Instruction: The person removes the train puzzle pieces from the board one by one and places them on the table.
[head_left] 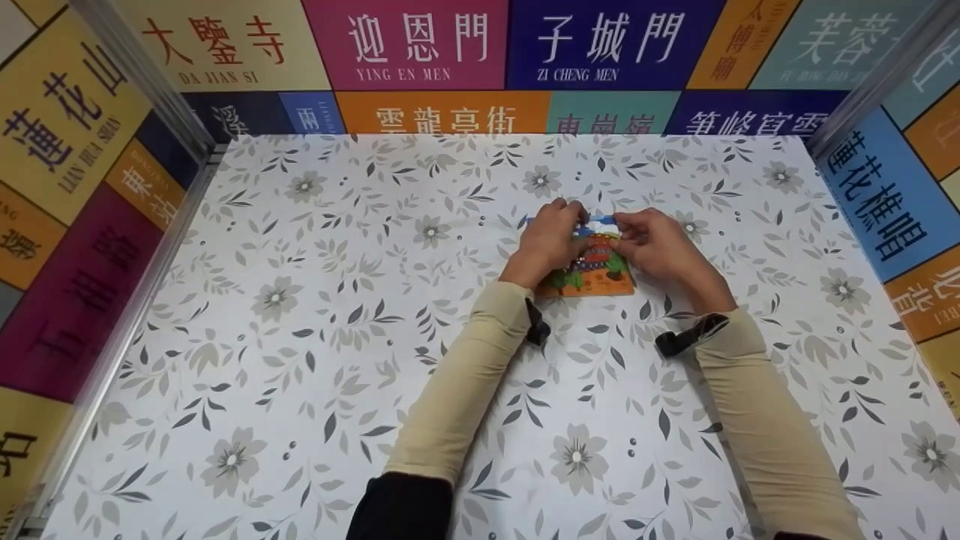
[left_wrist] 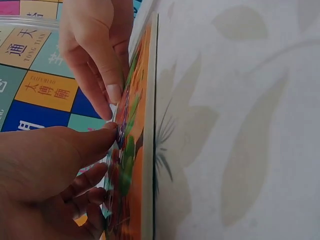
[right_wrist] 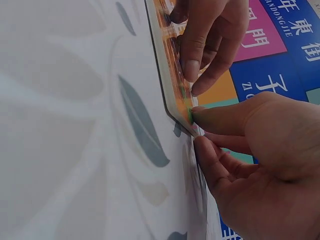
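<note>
Workpiece position: the thin, flat, rectangular board with a multicoloured picture (head_left: 600, 285) lies on the white surface patterned with grey and beige flowers and leaves (head_left: 375, 225). In the head view it sits a little toward 3 o'clock from the centre. Its picture shows blue and white at 12 o'clock, red in the middle, and green plant shapes over orange ground toward 6 o'clock. Both wrist views show its pale, plain edge.

Left grip: the bare left hand (head_left: 551, 236) covers the board's 10 o'clock portion. Its fingers are bent and the thumb tip touches the picture face. Whether this grip has hold of anything cannot be told.

Right grip: the bare right hand (head_left: 656, 240) is at the board's corner between 1 and 2 o'clock. Thumb and index finger are nearly closed, pinching the board at its edge; the remaining fingers are curled behind.

Arms: the beige left sleeve (head_left: 465, 375) enters from 7 o'clock and the beige right sleeve (head_left: 772, 420) from 5 o'clock. A black fitting (head_left: 679, 343) shows at the right wrist.

Surroundings: multicoloured panels with Chinese characters (head_left: 420, 60) border the surface at 9, 12 and 3 o'clock.
</note>
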